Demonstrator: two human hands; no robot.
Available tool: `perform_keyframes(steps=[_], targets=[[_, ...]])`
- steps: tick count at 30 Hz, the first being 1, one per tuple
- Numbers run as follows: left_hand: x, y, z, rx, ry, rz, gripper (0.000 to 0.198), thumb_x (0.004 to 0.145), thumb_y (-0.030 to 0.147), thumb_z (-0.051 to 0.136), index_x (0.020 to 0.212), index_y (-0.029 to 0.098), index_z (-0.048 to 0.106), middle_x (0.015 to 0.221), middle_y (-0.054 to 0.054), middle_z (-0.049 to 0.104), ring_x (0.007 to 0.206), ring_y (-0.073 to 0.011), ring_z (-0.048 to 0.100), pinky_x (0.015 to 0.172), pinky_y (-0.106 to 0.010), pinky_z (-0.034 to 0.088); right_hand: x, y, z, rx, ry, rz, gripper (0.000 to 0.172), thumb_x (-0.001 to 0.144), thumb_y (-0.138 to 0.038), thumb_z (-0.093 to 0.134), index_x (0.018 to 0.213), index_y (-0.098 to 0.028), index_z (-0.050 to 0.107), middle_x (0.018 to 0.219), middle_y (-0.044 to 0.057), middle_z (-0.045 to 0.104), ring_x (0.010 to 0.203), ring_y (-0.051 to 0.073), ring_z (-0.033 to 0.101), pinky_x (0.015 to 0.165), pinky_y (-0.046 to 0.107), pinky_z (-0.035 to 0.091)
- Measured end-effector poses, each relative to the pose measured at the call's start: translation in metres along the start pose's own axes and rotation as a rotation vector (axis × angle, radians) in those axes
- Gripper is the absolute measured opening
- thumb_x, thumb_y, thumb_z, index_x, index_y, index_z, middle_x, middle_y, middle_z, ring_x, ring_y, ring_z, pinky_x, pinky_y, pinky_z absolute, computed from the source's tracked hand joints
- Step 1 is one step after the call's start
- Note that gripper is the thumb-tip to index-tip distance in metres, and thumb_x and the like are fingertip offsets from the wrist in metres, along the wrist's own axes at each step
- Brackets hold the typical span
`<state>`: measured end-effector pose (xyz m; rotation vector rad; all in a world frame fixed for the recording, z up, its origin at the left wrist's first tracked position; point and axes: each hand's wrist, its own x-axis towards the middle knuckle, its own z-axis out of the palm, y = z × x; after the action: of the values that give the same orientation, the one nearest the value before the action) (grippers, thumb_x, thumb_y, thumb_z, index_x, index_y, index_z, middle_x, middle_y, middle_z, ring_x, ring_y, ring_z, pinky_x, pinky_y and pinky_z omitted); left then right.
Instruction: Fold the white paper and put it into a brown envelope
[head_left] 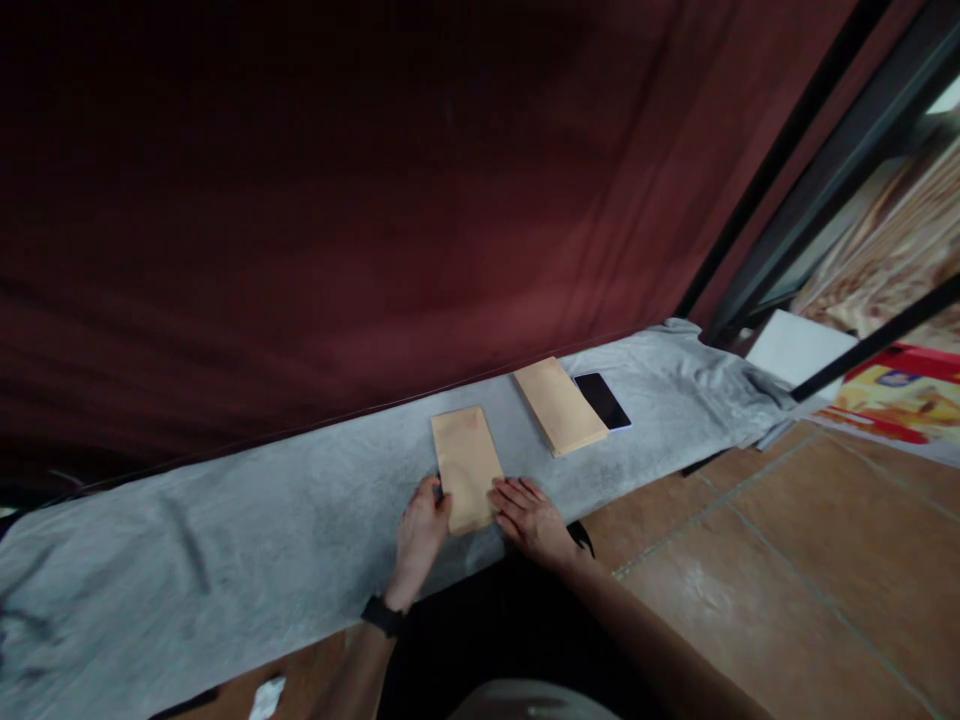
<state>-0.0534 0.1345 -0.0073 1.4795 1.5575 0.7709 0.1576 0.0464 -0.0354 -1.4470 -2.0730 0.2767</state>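
A brown paper envelope [466, 462], possibly a stack of them, lies flat on the grey cloth, with a faint reddish mark near its far end. My left hand [421, 522] pinches its left edge, thumb on top and the other fingers curled at the side. A dark band circles that wrist. On the opposite edge, my right hand [529, 515] rests with its fingers stretched out and touching the paper. Farther right is a thicker pile of brown envelopes [561, 404], lying at an angle and out of reach of both hands.
A dark-screened phone [603, 401] lies against the right pile. The grey cloth [285, 520] covers a long narrow bench, backed by a dark red curtain-like surface [360, 250]. Tiled floor [750, 580] shows at right, near a white board [799, 348] and dark frame bars.
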Motion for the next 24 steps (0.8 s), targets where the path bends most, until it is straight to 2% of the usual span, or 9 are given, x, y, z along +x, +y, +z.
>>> perform_keyframes(steps=[1, 3, 5, 6, 10, 13, 18, 21, 24], targets=[[0.006, 0.004, 0.003, 0.095, 0.049, 0.118, 0.023, 0.079, 0.025, 0.066, 0.102, 0.022, 0.066, 0.095, -0.009, 0.070, 0.099, -0.0268, 0.067, 0.086, -0.036, 0.052, 0.000, 0.000, 0.002, -0.021, -0.002, -0.005, 0.041, 0.100, -0.028, 0.049, 0.140, -0.022, 0.054, 0.146, 0.009, 0.055, 0.134, 0.025, 0.051, 0.117, 0.048, 0.034], [0.024, 0.015, 0.015, 0.260, 0.067, 0.385, 0.032, 0.088, 0.027, 0.055, 0.118, 0.021, 0.064, 0.128, -0.014, 0.064, 0.127, -0.0300, 0.055, 0.108, -0.044, 0.040, -0.001, 0.000, 0.004, -0.048, 0.002, -0.009, 0.042, 0.100, -0.030, 0.050, 0.141, -0.022, 0.054, 0.147, 0.009, 0.054, 0.134, 0.025, 0.051, 0.117, 0.048, 0.035], [0.048, 0.028, 0.032, 0.342, -0.023, 0.582, 0.043, 0.092, 0.027, 0.047, 0.133, 0.019, 0.057, 0.148, -0.014, 0.050, 0.142, -0.0292, 0.039, 0.119, -0.047, 0.025, -0.001, 0.000, 0.004, -0.064, 0.014, -0.010, 0.042, 0.100, -0.030, 0.051, 0.141, -0.022, 0.054, 0.146, 0.008, 0.055, 0.133, 0.025, 0.052, 0.116, 0.048, 0.037], [0.060, 0.034, 0.040, 0.374, -0.061, 0.631, 0.047, 0.093, 0.028, 0.046, 0.139, 0.019, 0.052, 0.153, -0.013, 0.045, 0.146, -0.0281, 0.033, 0.121, -0.047, 0.020, -0.001, 0.000, 0.003, -0.069, 0.021, -0.012, 0.042, 0.100, -0.030, 0.051, 0.141, -0.023, 0.054, 0.146, 0.008, 0.055, 0.132, 0.025, 0.053, 0.116, 0.048, 0.037], [0.099, 0.045, 0.066, 0.469, -0.094, 0.615, 0.052, 0.093, 0.033, 0.046, 0.143, 0.016, 0.049, 0.154, -0.015, 0.045, 0.148, -0.0282, 0.030, 0.123, -0.049, 0.014, 0.000, -0.002, 0.002, -0.081, 0.036, -0.012, 0.044, 0.099, -0.031, 0.053, 0.142, -0.025, 0.053, 0.146, 0.007, 0.055, 0.131, 0.025, 0.054, 0.115, 0.048, 0.040], [0.109, 0.039, 0.073, 0.506, -0.106, 0.617, 0.052, 0.093, 0.034, 0.048, 0.143, 0.021, 0.050, 0.152, -0.013, 0.047, 0.147, -0.0271, 0.033, 0.123, -0.050, 0.012, 0.000, -0.003, 0.002, -0.081, 0.046, -0.003, 0.044, 0.099, -0.031, 0.054, 0.142, -0.027, 0.053, 0.145, 0.006, 0.056, 0.131, 0.025, 0.055, 0.113, 0.047, 0.042], [0.094, 0.025, 0.069, 0.551, -0.161, 0.646, 0.054, 0.095, 0.033, 0.045, 0.147, 0.019, 0.045, 0.156, -0.012, 0.041, 0.149, -0.0243, 0.029, 0.124, -0.046, 0.012, 0.000, -0.002, 0.004, -0.062, 0.050, 0.001, 0.040, 0.100, -0.030, 0.052, 0.139, -0.027, 0.056, 0.143, 0.006, 0.058, 0.130, 0.024, 0.055, 0.114, 0.048, 0.041], [0.066, 0.014, 0.061, 0.555, -0.214, 0.682, 0.055, 0.098, 0.033, 0.041, 0.151, 0.020, 0.039, 0.159, -0.009, 0.036, 0.150, -0.0217, 0.026, 0.125, -0.045, 0.013, -0.001, 0.000, 0.006, -0.055, 0.054, -0.004, 0.038, 0.099, -0.029, 0.053, 0.137, -0.027, 0.058, 0.141, 0.007, 0.060, 0.129, 0.025, 0.057, 0.113, 0.049, 0.042], [0.026, -0.002, 0.047, 0.560, -0.279, 0.732, 0.056, 0.100, 0.033, 0.037, 0.154, 0.019, 0.034, 0.162, -0.008, 0.031, 0.151, -0.0214, 0.024, 0.125, -0.044, 0.015, -0.002, 0.002, 0.005, -0.055, 0.047, -0.023, 0.040, 0.098, -0.027, 0.054, 0.138, -0.026, 0.057, 0.140, 0.008, 0.060, 0.129, 0.025, 0.056, 0.113, 0.050, 0.042]])
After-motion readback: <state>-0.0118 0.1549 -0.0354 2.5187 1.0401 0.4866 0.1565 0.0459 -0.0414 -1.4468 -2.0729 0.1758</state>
